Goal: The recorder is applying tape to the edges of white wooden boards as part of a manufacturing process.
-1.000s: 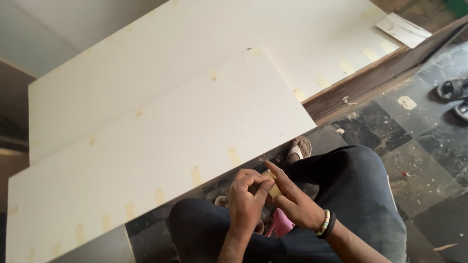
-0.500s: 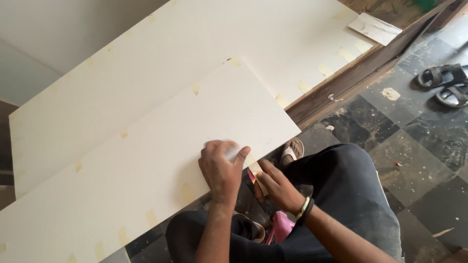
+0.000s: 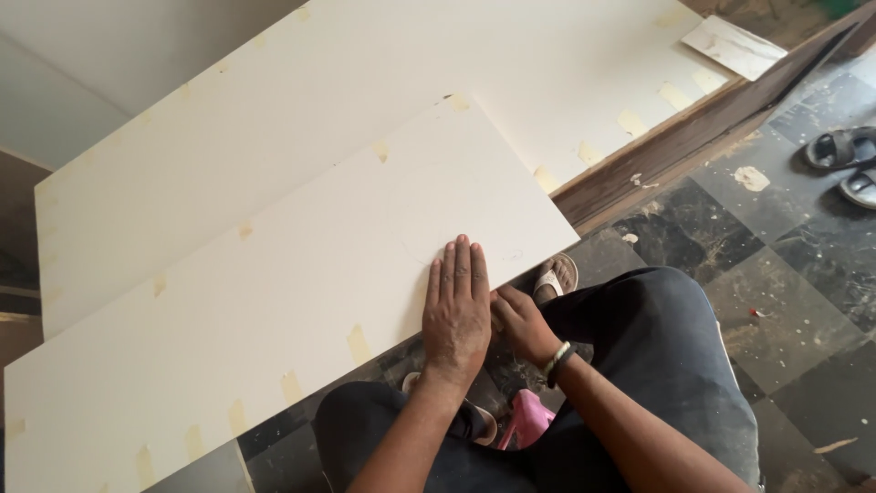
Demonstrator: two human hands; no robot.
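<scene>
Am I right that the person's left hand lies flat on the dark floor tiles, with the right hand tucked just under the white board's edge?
Not quite. In the head view the left hand lies flat on the white board, not the floor tiles. The right hand is at the board's edge, as you said.

Dark mottled floor tiles [image 3: 785, 301], paint-spattered.
</scene>
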